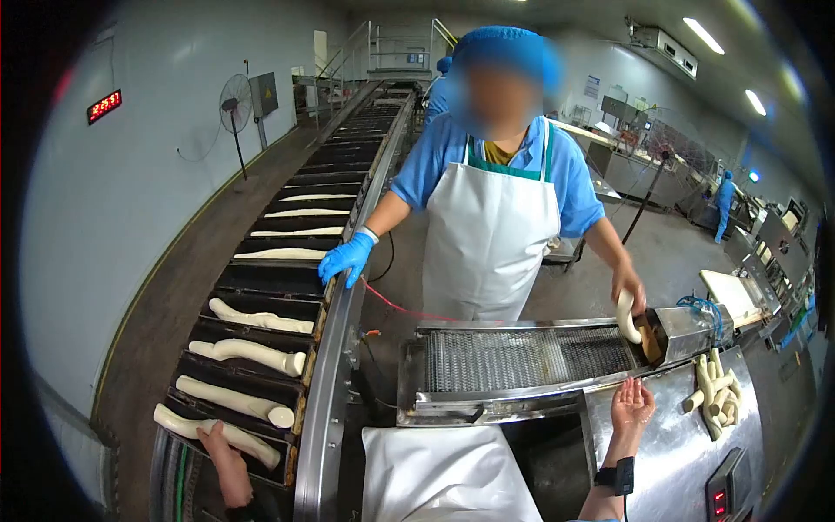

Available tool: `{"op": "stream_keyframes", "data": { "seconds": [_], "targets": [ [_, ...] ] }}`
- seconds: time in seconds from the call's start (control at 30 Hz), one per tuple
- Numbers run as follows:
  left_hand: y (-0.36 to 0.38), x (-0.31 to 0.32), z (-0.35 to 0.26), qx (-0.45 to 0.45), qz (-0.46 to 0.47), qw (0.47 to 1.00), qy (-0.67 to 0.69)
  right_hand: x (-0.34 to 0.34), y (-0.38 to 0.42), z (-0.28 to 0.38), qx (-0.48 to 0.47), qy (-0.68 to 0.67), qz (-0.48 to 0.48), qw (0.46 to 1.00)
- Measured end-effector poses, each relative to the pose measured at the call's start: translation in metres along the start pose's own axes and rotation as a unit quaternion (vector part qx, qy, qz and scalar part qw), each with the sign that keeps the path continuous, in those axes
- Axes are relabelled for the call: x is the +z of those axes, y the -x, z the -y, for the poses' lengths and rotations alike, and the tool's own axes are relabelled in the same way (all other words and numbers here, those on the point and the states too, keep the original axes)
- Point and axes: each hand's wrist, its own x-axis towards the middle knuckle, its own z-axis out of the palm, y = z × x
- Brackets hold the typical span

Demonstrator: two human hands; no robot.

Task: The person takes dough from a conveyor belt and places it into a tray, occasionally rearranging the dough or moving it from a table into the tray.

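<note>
Fingers of the left hand (pixel 226 461) touch a long, soft-looking white dough roll (pixel 248 443) in the nearest black tray (pixel 268 473), left of the silver mesh belt (pixel 496 358); I can't tell if they squeeze. A light touch should stop dents. Near the belt's front edge, the right hand (pixel 631 408) is open, empty.

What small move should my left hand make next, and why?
Probably a gentle nudge to settle the nearest dough strip into its pan: the left hand has its fingers against the strip, whose left end appears to reach past the pan's edge. The right hand is palm up, holding nothing, and well away from that pan.
</note>
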Motion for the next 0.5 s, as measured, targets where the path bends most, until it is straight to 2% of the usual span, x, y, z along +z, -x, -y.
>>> {"op": "stream_keyframes", "data": {
  "seconds": [0.07, 0.17, 0.27, 0.37, 0.47, 0.5],
  "targets": [
    [-0.005, -0.013, -0.001, 0.022, 0.017, 0.999, -0.028, -0.008, 0.001, 0.008, 0.008, 0.019, -0.011, 1.0],
    [-0.001, -0.014, 0.001, 0.02, -0.019, 0.999, 0.029, -0.015, -0.004, 0.019, -0.012, 0.049, -0.04, 0.998],
    [-0.002, -0.018, 0.007, 0.009, -0.067, 0.997, -0.022, -0.016, -0.011, 0.019, 0.004, 0.051, -0.027, 0.998],
    [-0.006, -0.016, 0.0, 0.051, -0.105, 0.992, -0.053, -0.013, -0.015, 0.01, 0.035, 0.054, 0.008, 0.998],
    [-0.011, -0.036, 0.0, 0.047, -0.118, 0.99, -0.065, -0.018, -0.02, 0.003, 0.042, 0.065, -0.005, 0.997],
    [0.004, -0.034, -0.011, 0.027, -0.094, 0.991, -0.091, -0.023, -0.025, 0.001, 0.053, 0.067, 0.003, 0.996]
  ]
}}
